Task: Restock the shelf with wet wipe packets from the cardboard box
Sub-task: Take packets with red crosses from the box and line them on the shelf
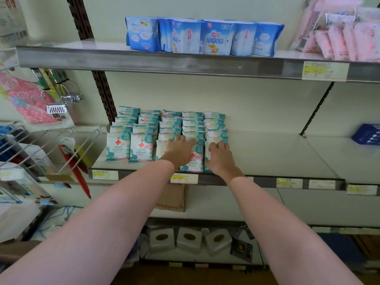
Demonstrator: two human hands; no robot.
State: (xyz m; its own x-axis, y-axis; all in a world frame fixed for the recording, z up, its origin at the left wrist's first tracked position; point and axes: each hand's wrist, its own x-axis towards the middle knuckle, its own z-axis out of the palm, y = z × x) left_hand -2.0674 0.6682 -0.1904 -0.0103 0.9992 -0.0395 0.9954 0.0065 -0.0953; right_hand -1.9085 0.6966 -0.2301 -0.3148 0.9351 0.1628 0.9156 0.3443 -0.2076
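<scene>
We press our left hand (178, 150) flat on the wet wipe packets (141, 138) on the shelf (267, 153), while beside it our right hand (221, 156) seems to curl onto the end packet (207, 155).

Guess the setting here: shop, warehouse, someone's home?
Most likely a small retail shop. Metal shelves carry price labels on their front edges, wet wipe packets stand faced in rows, and blue packaged goods fill the shelf above.

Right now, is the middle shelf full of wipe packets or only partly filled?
Partly filled. The wipe packets stand in rows only at the left of the middle shelf; to their right it lies bare.
</scene>
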